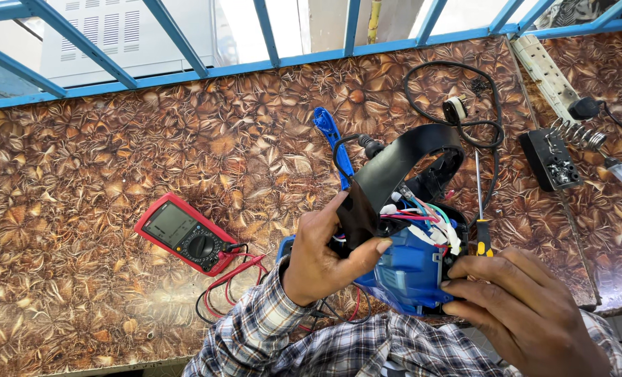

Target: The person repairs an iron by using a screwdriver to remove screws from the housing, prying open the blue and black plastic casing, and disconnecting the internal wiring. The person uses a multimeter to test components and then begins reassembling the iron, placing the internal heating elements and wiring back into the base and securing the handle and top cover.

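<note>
Both hands [325, 255] [527, 307] have fingers clamped on the opened blue tool [408, 269], wires [422, 213] exposed, screwdriver [481, 209] lying just past them.

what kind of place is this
Probably a small electrical repair bench by a barred window. A red multimeter with its leads, a screwdriver and a soldering iron stand lie on the patterned table, and both hands hold an opened blue appliance with bare wiring.
</note>
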